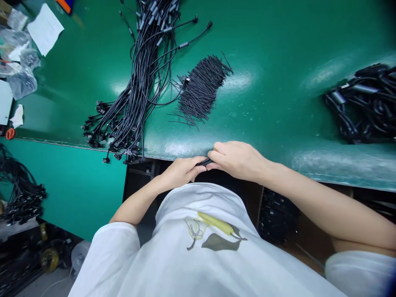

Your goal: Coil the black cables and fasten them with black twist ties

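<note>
At the front edge of the green table, my left hand [183,169] and my right hand [236,160] meet, both closed on a small black cable bundle [204,162]. Most of that bundle is hidden by my fingers. Just beyond my hands lies a pile of short black ties [202,86], thin and straight. To its left, a large bunch of black cables [145,74] stretches away from me, its near connectors reaching the table edge. One cable from the bunch bends over to the pile, its plug resting on the ties.
A heap of coiled black cables [365,103] sits at the right. Clear plastic bags [21,74], a paper sheet [45,29] and orange-handled scissors [10,133] lie at the far left. More cables [18,185] rest on a lower green surface [83,185]. A dark box [278,214] stands under the table.
</note>
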`<control>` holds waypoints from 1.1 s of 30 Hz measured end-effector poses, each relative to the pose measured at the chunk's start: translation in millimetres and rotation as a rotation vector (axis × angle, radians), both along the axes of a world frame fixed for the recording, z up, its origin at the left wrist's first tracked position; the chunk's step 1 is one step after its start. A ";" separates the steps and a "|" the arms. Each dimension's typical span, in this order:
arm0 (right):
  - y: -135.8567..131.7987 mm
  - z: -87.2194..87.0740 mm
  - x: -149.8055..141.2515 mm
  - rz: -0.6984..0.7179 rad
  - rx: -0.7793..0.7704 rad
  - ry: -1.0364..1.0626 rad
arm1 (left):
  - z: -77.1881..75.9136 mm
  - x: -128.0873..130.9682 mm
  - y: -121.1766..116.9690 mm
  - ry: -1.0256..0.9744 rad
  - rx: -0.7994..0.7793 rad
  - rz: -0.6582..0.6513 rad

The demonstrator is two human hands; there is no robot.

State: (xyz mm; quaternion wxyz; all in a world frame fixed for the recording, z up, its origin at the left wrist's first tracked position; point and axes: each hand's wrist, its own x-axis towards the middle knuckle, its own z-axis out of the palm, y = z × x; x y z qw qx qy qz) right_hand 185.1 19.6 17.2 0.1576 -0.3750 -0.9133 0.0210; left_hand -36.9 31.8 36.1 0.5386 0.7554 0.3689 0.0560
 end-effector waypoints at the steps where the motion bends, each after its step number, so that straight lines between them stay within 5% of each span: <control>1: -0.7 -3.1 -0.6 0.006 -0.018 -0.003 | -2.0 1.2 -1.5 0.016 0.015 -0.005; 5: 0.4 -27.4 -1.1 -0.040 -0.137 -0.054 | -17.5 6.5 0.0 0.116 0.069 0.078; 8: -0.6 -37.6 0.2 -0.012 -0.144 -0.078 | -21.4 2.8 5.1 0.168 0.019 0.019; 11: -7.5 -27.4 -0.6 0.048 -0.006 -0.100 | -14.8 -7.2 6.3 0.088 -0.093 -0.079; 14: -14.5 -10.3 -6.4 0.057 0.130 -0.123 | -9.4 -12.3 4.0 0.077 -0.177 -0.036; 18: -16.0 -9.3 -16.1 0.036 0.122 -0.106 | -10.1 -6.5 2.6 0.136 -0.044 0.089; 23: -15.1 -31.5 -17.4 0.052 0.013 -0.075 | -13.7 3.7 3.6 0.165 0.092 0.030; 26: -16.7 -30.9 -8.3 0.029 -0.057 -0.093 | -15.0 7.4 7.2 0.110 0.115 -0.011; 29: -20.8 -22.5 22.1 -0.215 -0.081 -0.135 | -14.3 5.3 16.7 -0.072 0.149 0.089; 33: -29.8 -25.6 93.6 -0.883 -0.021 -0.110 | -14.6 -5.4 28.0 -0.107 0.144 0.348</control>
